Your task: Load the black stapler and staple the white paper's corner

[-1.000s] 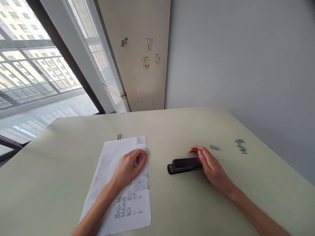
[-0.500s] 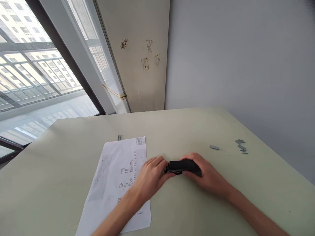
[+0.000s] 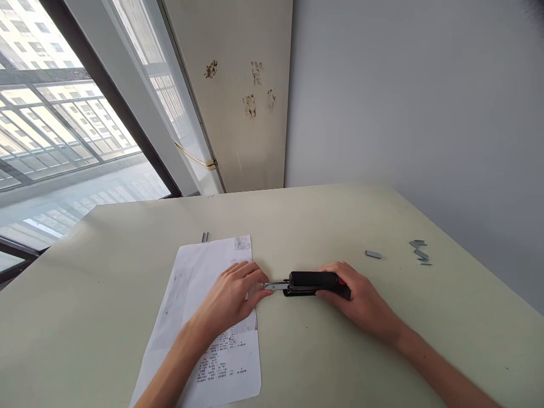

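Observation:
A black stapler [image 3: 312, 282] lies lengthwise above the table, its rear end gripped in my right hand [image 3: 357, 294]. From its left end sticks out a silver metal tray [image 3: 278, 286]. The thumb and fingers of my left hand [image 3: 238, 289] pinch the outer tip of that tray, over the right edge of the printed paper [image 3: 229, 362]. My fingers partly hide the tray's tip.
A short staple strip [image 3: 373, 254] lies right of centre, with several more strips [image 3: 420, 253] farther right. Two thin staple pieces [image 3: 204, 237] are behind the paper. The pale table [image 3: 318, 215] meets a grey wall; a window stands at left.
My left hand has moved left, away from the stapler, and the silver tray now extends from the stapler's end. My right hand still grips the stapler in nearly the same place.

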`<state>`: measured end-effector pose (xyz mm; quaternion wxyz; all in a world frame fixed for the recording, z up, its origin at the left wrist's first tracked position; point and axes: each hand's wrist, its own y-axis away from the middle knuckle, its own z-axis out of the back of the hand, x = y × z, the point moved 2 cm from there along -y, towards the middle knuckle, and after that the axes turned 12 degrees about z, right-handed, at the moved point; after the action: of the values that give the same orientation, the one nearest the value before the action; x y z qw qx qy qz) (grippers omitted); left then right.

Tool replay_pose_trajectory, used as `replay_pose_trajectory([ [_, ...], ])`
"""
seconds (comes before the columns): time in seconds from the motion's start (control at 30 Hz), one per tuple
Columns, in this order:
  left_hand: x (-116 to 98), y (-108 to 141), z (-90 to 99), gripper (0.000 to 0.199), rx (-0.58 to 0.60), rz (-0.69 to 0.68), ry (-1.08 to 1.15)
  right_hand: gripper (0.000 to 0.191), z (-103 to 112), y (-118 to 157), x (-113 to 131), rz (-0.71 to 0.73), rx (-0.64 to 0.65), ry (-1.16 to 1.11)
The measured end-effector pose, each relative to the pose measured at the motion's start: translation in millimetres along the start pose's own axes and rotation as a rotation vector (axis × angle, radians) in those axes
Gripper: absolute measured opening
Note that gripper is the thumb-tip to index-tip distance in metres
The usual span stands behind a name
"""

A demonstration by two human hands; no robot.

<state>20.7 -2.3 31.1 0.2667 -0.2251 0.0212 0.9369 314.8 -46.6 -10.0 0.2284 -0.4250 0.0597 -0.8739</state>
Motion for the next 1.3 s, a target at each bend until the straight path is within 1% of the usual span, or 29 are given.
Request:
replay_pose_trajectory([
  [0.1, 5.5, -0.3, 12.4, 0.022, 0.012, 0.039, 0.076, 0.029, 0.6, 0.1, 0.6, 0.001, 0.011, 0.017],
  [0.13, 9.1, -1.7, 17.2, 0.023, -0.015, 0.067, 0.113, 0.029, 1.0, 0.1, 1.0, -0.001, 0.014, 0.025],
  [0.2, 20.7, -7.6, 26.2, 0.021, -0.126, 0.167, 0.144, 0.028, 1.7, 0.3, 2.4, -0.011, 0.02, 0.03],
  [0.23, 29.0, -12.0, 30.0, 0.022, -0.199, 0.251, 0.116, 0.028, 2.1, 0.3, 3.2, -0.015, 0.021, 0.028],
  [0.3, 49.5, -22.0, 35.7, 0.024, -0.341, 0.466, -0.022, 0.027, 2.6, 0.5, 4.8, -0.022, 0.025, 0.019],
  [0.33, 61.1, -26.9, 37.6, 0.026, -0.39, 0.589, -0.11, 0.026, 2.8, 0.6, 5.5, -0.023, 0.025, 0.015],
  [0.4, 83.6, -35.6, 40.4, 0.037, -0.451, 0.73, -0.182, 0.025, 2.9, 0.7, 6.1, -0.022, 0.024, 0.007],
  [0.47, 104.1, -41.2, 42.3, 0.047, -0.479, 0.842, -0.218, 0.024, 2.6, 0.8, 5.6, -0.027, 0.025, 0.001],
  [0.53, 119.9, -43.7, 43.2, 0.048, -0.475, 0.922, -0.227, 0.023, 2.1, 0.4, 4.6, -0.029, 0.026, 0.005],
  [0.6, 129.4, -44.7, 43.7, 0.043, -0.46, 0.956, -0.22, 0.023, 1.7, -0.3, 3.7, -0.022, 0.024, 0.014],
  [0.67, 132.4, -45.0, 44.2, 0.038, -0.455, 0.944, -0.206, 0.023, 1.5, -1.1, 3.3, -0.013, 0.021, 0.019],
  [0.73, 130.2, -45.3, 45.4, 0.033, -0.462, 0.905, -0.181, 0.023, 1.7, -1.8, 3.3, -0.009, 0.016, 0.026],
  [0.83, 118.6, -44.5, 47.9, 0.032, -0.48, 0.83, -0.1, 0.022, 2.5, -1.9, 4.0, -0.008, 0.016, 0.028],
  [0.97, 88.8, -37.9, 48.6, 0.038, -0.494, 0.705, 0.047, 0.021, 3.4, -1.7, 4.6, 0.003, 0.019, 0.018],
  [1.07, 62.1, -27.3, 42.2, 0.042, -0.481, 0.621, 0.154, 0.02, 3.5, -2.9, 4.3, 0.01, 0.018, 0.015],
  [1.1, 54.1, -23.2, 38.2, 0.042, -0.463, 0.591, 0.217, 0.02, 3.4, -3.5, 3.9, 0.012, 0.019, 0.013],
  [1.2, 35.3, -11.8, 22.7, 0.04, -0.352, 0.531, 0.365, 0.022, 2.9, -4.3, 2.2, 0.015, 0.018, 0.002],
  [1.3, 23.4, -3.9, 8.8, 0.038, -0.249, 0.504, 0.426, 0.026, 1.8, -2.5, -0.7, -0.005, 0.02, -0.028],
])
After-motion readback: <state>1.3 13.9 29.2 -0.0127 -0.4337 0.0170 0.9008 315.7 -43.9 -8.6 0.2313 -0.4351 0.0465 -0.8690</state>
